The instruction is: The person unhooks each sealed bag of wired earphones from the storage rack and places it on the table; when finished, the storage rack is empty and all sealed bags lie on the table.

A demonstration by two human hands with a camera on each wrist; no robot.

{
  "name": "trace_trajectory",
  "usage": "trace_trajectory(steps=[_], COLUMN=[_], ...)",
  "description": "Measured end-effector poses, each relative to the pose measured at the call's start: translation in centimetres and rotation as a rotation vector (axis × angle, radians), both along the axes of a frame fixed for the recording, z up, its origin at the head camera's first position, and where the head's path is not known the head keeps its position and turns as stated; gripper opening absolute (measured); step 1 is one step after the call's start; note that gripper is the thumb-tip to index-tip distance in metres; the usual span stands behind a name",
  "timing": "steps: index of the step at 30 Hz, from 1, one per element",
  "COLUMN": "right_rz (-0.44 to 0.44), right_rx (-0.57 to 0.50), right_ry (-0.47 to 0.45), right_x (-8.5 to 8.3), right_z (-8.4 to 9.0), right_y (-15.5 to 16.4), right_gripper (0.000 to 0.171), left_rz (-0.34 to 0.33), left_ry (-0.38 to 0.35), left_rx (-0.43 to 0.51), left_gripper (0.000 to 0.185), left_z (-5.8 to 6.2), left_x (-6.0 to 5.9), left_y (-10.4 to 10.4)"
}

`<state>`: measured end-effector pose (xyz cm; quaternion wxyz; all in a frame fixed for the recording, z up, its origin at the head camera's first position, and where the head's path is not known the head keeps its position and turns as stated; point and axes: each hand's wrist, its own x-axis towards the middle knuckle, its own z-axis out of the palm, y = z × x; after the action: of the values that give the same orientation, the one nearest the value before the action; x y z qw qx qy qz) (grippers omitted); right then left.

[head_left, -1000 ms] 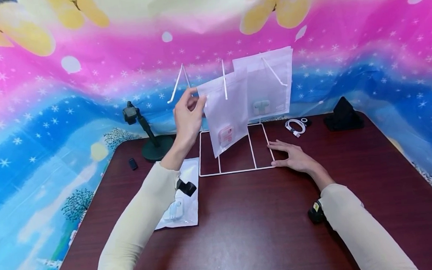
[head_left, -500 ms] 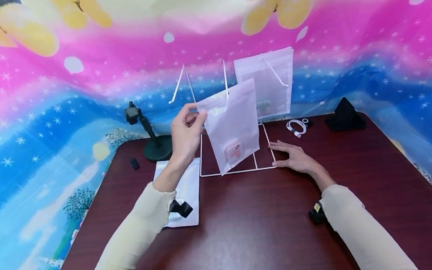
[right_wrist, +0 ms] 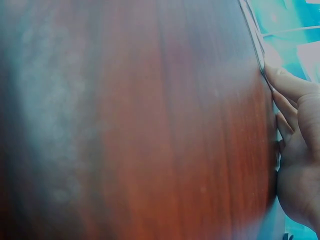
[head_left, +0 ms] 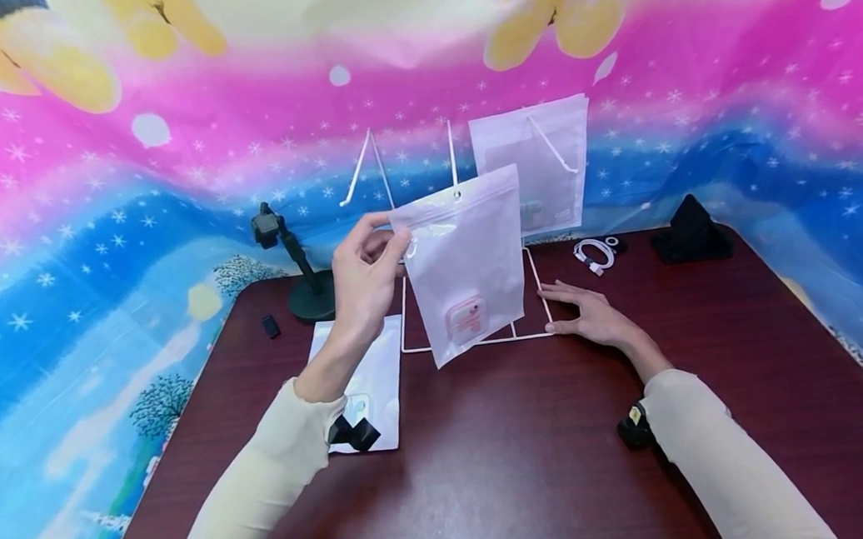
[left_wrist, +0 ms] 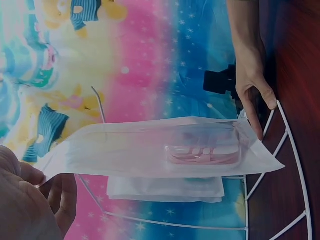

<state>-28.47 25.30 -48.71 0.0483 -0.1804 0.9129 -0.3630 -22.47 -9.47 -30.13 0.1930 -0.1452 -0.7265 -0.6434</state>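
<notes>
My left hand point(head_left: 365, 267) pinches the top left corner of a frosted plastic pouch point(head_left: 467, 260) with a pink item inside, holding it in the air in front of the white wire rack point(head_left: 534, 335). The left wrist view shows the same pouch point(left_wrist: 165, 148) and my left fingers point(left_wrist: 30, 205). A second pouch point(head_left: 544, 161) hangs on the rack's right hook. My right hand point(head_left: 588, 313) lies flat on the table, fingers straight, against the rack's front right corner; the right wrist view shows those fingers point(right_wrist: 295, 90) on the wire base.
A third pouch point(head_left: 372, 382) lies flat on the dark red table point(head_left: 505, 465) under my left forearm. A black camera stand point(head_left: 296, 266) is at back left, a white cable point(head_left: 590, 254) and a black object point(head_left: 690, 230) at back right. A small black item point(head_left: 271, 326) lies near the stand.
My left hand has pulled the pink-item pouch off the rack's middle hook, toward me and slightly down. The right hand has stayed on the rack's base.
</notes>
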Motion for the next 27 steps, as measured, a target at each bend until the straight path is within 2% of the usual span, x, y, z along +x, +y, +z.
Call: trace_trajectory(steps=[8,14,20,27], right_rz=[-0.005,-0.001,0.007,0.011], right_rx=[0.003,-0.004,-0.009,0.001], right_ry=[0.005,-0.006,-0.005,0.01], right_x=[0.2,0.2,0.2,0.0], right_z=[0.1,-0.1,0.0,0.0], right_y=[0.1,0.1,0.0,0.1], right_gripper=[0.071,0.071,0.071,0.071], left_rz=[-0.008,0.001,0.019,0.1], left_ry=[0.005,-0.001,-0.017,-0.069], left_rx=[-0.017,-0.031,-0.003,-0.005], left_gripper=[0.025,0.026,0.025,0.022], left_z=[0.4,0.3,0.1,-0.1], left_x=[1.0,2.0,2.9,3.6], left_y=[-0.4,-1.6,-4.0,-7.8])
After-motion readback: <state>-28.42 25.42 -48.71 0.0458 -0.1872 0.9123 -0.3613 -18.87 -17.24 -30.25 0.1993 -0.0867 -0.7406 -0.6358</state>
